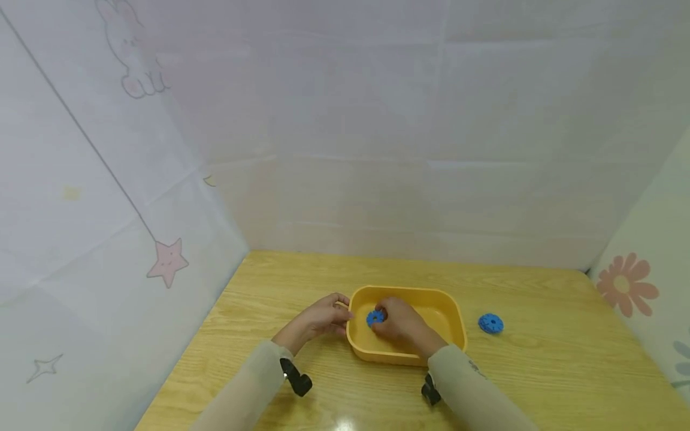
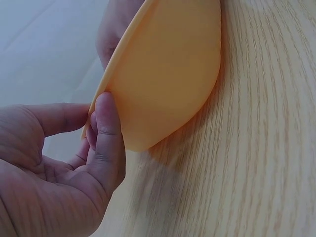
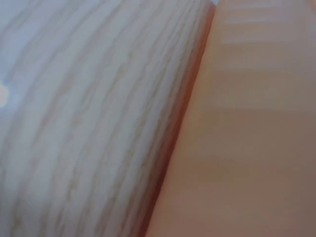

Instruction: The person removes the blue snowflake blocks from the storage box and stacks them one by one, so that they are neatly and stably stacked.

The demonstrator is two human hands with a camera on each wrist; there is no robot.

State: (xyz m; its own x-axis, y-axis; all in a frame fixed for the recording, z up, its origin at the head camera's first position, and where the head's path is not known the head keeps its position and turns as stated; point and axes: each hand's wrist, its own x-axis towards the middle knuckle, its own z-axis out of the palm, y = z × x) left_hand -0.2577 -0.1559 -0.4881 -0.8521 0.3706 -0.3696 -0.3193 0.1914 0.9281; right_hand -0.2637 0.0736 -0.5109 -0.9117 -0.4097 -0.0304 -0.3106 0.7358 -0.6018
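Note:
A yellow plastic basin (image 1: 442, 323) with rounded corners stands on the wooden table. At its left end, my left hand (image 1: 322, 316) pinches the rim between thumb and fingers; the left wrist view shows this hand (image 2: 74, 163) on the basin's edge (image 2: 168, 74) up close. Inside the basin, my right hand (image 1: 401, 323) holds a blue notched disc (image 1: 373, 318) in its fingertips near the left end. Only the basin's outer wall (image 3: 247, 148) and the table show in the right wrist view, where the right hand is hidden.
More blue notched discs (image 1: 491, 323) lie in a small pile on the table (image 1: 550, 359), right of the basin. Behind the table hangs a pale cloth (image 1: 345, 179) with printed figures, which also runs along both sides.

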